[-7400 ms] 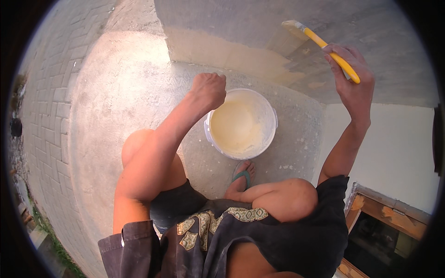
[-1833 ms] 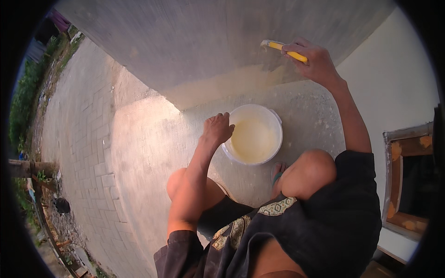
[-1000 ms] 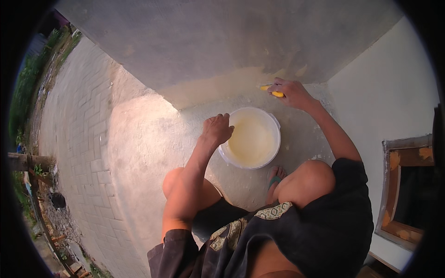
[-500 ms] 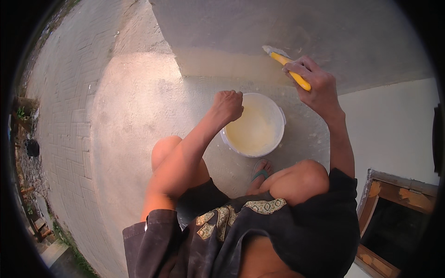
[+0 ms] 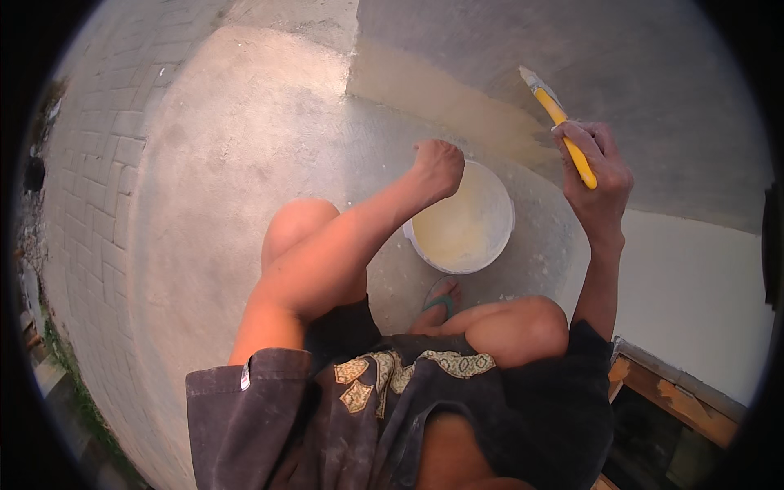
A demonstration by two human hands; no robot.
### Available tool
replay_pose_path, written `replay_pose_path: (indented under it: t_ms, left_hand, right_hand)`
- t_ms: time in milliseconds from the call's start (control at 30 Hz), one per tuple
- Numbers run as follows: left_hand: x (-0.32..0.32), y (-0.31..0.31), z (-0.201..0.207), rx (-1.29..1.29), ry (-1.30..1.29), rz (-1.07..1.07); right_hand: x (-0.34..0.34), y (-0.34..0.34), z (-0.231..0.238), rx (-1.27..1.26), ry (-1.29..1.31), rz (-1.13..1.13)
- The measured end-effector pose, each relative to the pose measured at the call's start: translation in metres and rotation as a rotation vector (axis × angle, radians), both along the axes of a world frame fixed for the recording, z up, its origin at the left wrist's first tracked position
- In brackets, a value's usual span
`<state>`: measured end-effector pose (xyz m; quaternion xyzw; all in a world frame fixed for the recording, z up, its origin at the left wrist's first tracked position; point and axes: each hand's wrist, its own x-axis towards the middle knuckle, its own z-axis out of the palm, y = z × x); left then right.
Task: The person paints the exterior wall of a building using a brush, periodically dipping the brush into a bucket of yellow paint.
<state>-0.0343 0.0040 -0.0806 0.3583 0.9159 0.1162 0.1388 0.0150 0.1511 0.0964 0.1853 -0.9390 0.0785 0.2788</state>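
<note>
Holds the yellow-handled brush (image 5: 550,104) firmly clasped in the right hand (image 5: 603,175), tilted in front of the grey wall (image 5: 645,90), and positions the left hand (image 5: 441,169), curled, at the rim (image 5: 512,216) of the white bucket (image 5: 495,227) (cannot tell whether gripping it) standing on the concrete floor (image 5: 220,163).

The grey wall (image 5: 653,90) ahead of me meets a rough concrete floor (image 5: 212,220), with a cream band (image 5: 433,92) running along its foot. On the right it corners into a white wall (image 5: 694,278), where a worn wooden frame (image 5: 680,403) edges a dark opening (image 5: 643,433). Light falls brightest on the floor near the grey wall's left end. Leftward lie grey pavers (image 5: 102,188), then a strip of green (image 5: 80,396).
</note>
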Motion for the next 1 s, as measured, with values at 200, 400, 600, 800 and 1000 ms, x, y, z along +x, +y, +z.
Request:
replay_pose_path:
  t_ms: [200,400,600,800,1000]
  left_hand:
    - [0.004,0.019,0.015,0.016,-0.042,-0.044]
    - [0.003,0.008,0.005,-0.013,-0.035,0.006]
    - [0.005,0.017,0.021,0.03,-0.025,-0.016]
    - [0.005,0.011,0.02,0.039,-0.017,-0.03]
    - [0.003,0.011,0.01,0.122,0.066,-0.006]
  right_hand:
    - [-0.031,0.024,-0.061,0.21,-0.332,0.024]
    - [-0.035,0.013,0.01,0.092,-0.133,-0.104]
    - [-0.006,0.014,0.094,0.224,0.504,0.08]
    - [-0.026,0.015,0.044,0.383,0.475,-0.133]
    - [-0.001,-0.009,-0.024,0.389,-0.034,-0.091]
